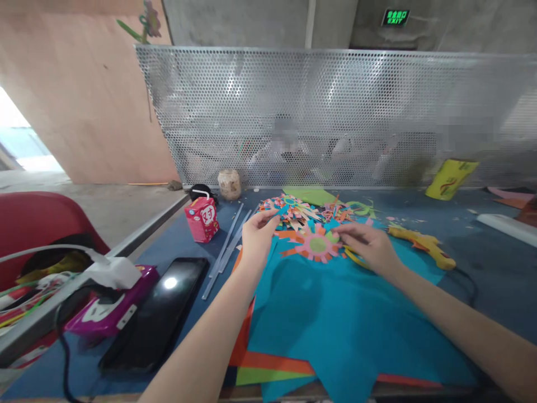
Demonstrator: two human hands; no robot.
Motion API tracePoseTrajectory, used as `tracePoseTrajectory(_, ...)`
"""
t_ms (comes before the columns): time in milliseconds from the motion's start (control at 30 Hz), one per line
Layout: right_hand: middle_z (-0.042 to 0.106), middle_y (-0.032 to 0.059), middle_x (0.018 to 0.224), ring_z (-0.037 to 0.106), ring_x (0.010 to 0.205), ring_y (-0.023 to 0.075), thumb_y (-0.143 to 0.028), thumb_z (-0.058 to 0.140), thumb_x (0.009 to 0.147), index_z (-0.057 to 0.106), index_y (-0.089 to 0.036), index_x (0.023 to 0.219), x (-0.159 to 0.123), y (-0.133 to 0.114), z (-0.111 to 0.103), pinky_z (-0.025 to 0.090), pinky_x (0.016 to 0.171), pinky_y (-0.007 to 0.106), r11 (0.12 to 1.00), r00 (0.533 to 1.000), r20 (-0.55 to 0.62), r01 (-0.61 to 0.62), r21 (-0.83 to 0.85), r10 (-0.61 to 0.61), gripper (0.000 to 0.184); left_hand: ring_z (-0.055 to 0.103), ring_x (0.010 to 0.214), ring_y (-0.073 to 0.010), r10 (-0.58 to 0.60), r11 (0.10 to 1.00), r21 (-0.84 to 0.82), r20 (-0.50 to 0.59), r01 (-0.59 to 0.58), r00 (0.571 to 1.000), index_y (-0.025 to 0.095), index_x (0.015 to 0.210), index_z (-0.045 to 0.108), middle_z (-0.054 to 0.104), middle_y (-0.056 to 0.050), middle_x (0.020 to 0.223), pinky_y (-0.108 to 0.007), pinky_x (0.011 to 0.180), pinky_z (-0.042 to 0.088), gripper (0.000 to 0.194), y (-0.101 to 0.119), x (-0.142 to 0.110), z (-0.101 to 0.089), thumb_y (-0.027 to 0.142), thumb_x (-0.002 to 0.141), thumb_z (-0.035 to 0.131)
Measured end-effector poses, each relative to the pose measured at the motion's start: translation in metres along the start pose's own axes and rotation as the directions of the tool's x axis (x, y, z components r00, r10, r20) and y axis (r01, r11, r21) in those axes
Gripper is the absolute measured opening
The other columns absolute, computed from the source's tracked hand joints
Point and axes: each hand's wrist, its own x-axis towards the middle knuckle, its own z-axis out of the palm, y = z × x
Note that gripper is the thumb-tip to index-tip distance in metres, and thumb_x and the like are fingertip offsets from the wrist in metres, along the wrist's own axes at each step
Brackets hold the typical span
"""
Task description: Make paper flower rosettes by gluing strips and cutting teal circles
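Observation:
My left hand (260, 228) is closed, thumb and finger pinching a small blue paper piece (283, 210). A layered paper flower (318, 244), with a green centre and pink, orange and blue fringed petals, lies above the blue paper sheets (335, 313). At its right edge the fingers of my right hand (371, 243) are pinched on a petal. Under that hand shows a yellow loop (357, 259), perhaps a scissors handle, mostly covered. Just beyond my hands is a heap of fringed paper flowers (289, 206) in many colours.
On the right lies a yellow glue gun (422, 244) with a black cord; a yellow can (451, 179) stands behind. Glue sticks (229, 240), a pink drink carton (202, 219), a jar (229, 184) and a black phone (157, 313) sit left. A perforated metal screen (293, 112) borders the back.

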Motion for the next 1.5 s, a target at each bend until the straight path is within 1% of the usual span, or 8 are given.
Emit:
tracePoseTrajectory(133, 0.060, -0.0031, 0.064, 0.059, 0.055, 0.0126, -0.027, 0.063, 0.067, 0.058, -0.023, 0.084, 0.014, -0.008, 0.009, 0.051, 0.051, 0.027, 0.836, 0.947, 0.046, -0.303, 0.458, 0.318, 0.018, 0.058, 0.064, -0.0114, -0.023, 0.998, -0.054, -0.047, 0.021, 0.999, 0.015, 0.075, 0.067, 0.065, -0.002, 0.071, -0.019, 0.051, 0.041, 0.021, 0.003, 0.001, -0.004, 0.022, 0.055, 0.069)
tracePoseTrajectory(367, 0.062, 0.0018, 0.066, 0.061, 0.055, 0.0152, -0.028, 0.060, 0.072, 0.056, -0.020, 0.081, 0.007, 0.007, 0.024, 0.053, 0.049, 0.030, 0.727, 0.864, 0.184, -0.495, 0.476, 0.468, 0.012, 0.059, 0.062, -0.0119, -0.093, 0.991, -0.100, -0.046, 0.088, 0.995, 0.014, 0.073, 0.066, 0.064, -0.002, 0.064, -0.020, 0.050, 0.042, 0.022, -0.001, 0.005, -0.001, 0.021, 0.053, 0.070)
tracePoseTrajectory(600, 0.061, 0.0091, 0.104, 0.064, 0.081, 0.0188, -0.011, 0.074, 0.057, 0.053, -0.019, 0.095, 0.001, 0.003, 0.035, 0.053, 0.053, 0.024, 0.670, 0.790, 0.193, -0.601, 0.437, 0.582, 0.045, 0.063, 0.070, -0.0146, -0.095, 0.993, -0.070, -0.001, 0.095, 0.995, 0.014, 0.077, 0.065, 0.065, -0.003, 0.069, -0.019, 0.051, 0.042, 0.023, -0.003, 0.003, 0.004, 0.023, 0.056, 0.069)
tracePoseTrajectory(767, 0.061, -0.0010, 0.073, 0.060, 0.060, 0.0132, -0.011, 0.072, 0.056, 0.054, -0.021, 0.089, 0.002, 0.001, 0.033, 0.049, 0.047, 0.023, 0.571, 0.794, 0.239, -0.577, 0.584, 0.558, 0.039, 0.063, 0.068, -0.0143, -0.100, 0.992, -0.071, 0.009, 0.101, 0.995, 0.014, 0.077, 0.065, 0.065, -0.002, 0.068, -0.021, 0.052, 0.044, 0.024, -0.004, 0.002, 0.005, 0.021, 0.055, 0.070)
tracePoseTrajectory(933, 0.059, -0.0053, 0.069, 0.057, 0.053, 0.0091, -0.014, 0.076, 0.052, 0.056, -0.021, 0.083, 0.001, 0.000, 0.022, 0.048, 0.044, 0.020, 0.532, 0.814, 0.217, -0.528, 0.662, 0.539, 0.038, 0.057, 0.055, -0.0081, -0.127, 0.991, -0.032, 0.050, 0.128, 0.991, 0.012, 0.076, 0.066, 0.062, 0.000, 0.059, -0.018, 0.049, 0.041, 0.025, -0.004, 0.000, 0.006, 0.021, 0.053, 0.073)
tracePoseTrajectory(1200, 0.058, -0.0081, 0.063, 0.057, 0.049, 0.0068, -0.016, 0.080, 0.049, 0.063, -0.023, 0.079, -0.002, -0.004, 0.005, 0.048, 0.043, 0.018, 0.660, 0.898, 0.187, -0.422, 0.621, 0.398, 0.036, 0.052, 0.054, -0.0050, -0.094, 0.987, -0.122, 0.110, 0.107, 0.989, 0.015, 0.073, 0.070, 0.062, 0.001, 0.062, -0.016, 0.048, 0.040, 0.021, 0.006, -0.002, 0.004, 0.024, 0.054, 0.076)
tracePoseTrajectory(1333, 0.058, -0.0085, 0.060, 0.056, 0.048, 0.0060, -0.015, 0.081, 0.047, 0.065, -0.024, 0.077, 0.000, -0.004, -0.001, 0.047, 0.041, 0.016, 0.692, 0.915, 0.156, -0.385, 0.611, 0.372, 0.035, 0.059, 0.065, -0.0093, -0.055, 0.996, -0.059, 0.176, 0.066, 0.983, 0.017, 0.078, 0.070, 0.065, -0.001, 0.068, -0.017, 0.051, 0.043, 0.019, 0.010, -0.008, 0.007, 0.024, 0.060, 0.073)
tracePoseTrajectory(1500, 0.058, -0.0086, 0.058, 0.055, 0.047, 0.0051, -0.012, 0.079, 0.049, 0.065, -0.023, 0.073, 0.000, -0.003, -0.002, 0.046, 0.042, 0.015, 0.747, 0.942, 0.120, -0.322, 0.581, 0.313, 0.030, 0.054, 0.052, -0.0062, -0.050, 0.999, 0.028, 0.194, 0.046, 0.980, 0.016, 0.085, 0.069, 0.065, 0.001, 0.064, -0.018, 0.047, 0.040, 0.025, 0.012, -0.013, 0.010, 0.020, 0.060, 0.073)
